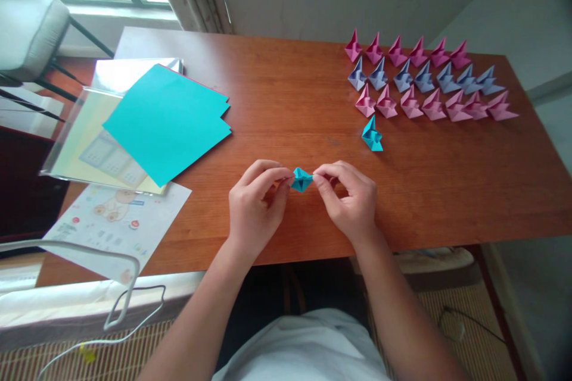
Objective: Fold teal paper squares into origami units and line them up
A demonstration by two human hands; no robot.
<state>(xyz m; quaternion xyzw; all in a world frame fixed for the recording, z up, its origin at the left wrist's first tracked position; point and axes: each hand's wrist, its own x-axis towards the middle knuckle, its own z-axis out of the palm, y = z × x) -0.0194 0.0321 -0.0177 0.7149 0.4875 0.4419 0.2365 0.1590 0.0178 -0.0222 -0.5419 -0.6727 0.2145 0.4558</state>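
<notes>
A small folded turquoise origami piece (302,180) is held between my two hands over the front middle of the table. My left hand (261,202) pinches its left corner with thumb and fingers. On the other side, my right hand (351,199) grips the right tip the same way. Just beyond my right hand stands a finished-looking turquoise origami figure (372,134). Behind it are rows of similar figures: light pink origami (411,102), lavender origami (403,76) and, farthest back, dark pink origami (397,52).
Turquoise paper sheets (172,122) lie on the left over a clear plastic packet (80,143) of yellow paper. A printed sheet (120,226) sits at the front left corner, with a white metal bar (89,250) nearby. The wooden table (277,107) borders a wall and curtain.
</notes>
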